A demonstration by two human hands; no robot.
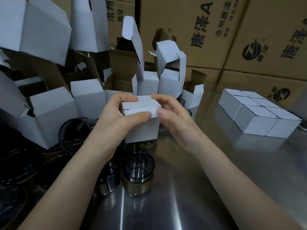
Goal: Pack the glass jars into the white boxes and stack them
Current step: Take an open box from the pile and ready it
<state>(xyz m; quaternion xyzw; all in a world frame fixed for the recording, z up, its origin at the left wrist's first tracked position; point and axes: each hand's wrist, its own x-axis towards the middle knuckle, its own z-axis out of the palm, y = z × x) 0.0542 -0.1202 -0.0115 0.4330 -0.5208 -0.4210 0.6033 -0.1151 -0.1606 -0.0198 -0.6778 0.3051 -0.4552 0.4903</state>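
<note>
Mid-table, 1 white box [142, 128] sits between both hands. The left hand [109, 120] curls round its top-left corner and the right hand [174, 118] pinches the lid's right edge. The thin card probably dents easily and likely holds glass, so grip the stiff corners and support underneath.

Dim, bluish indoor light; wide-angle distortion.
Glare streaks are reflected off the steel table [191, 196]; glass jars [74, 135] at left are underexposed.
</note>
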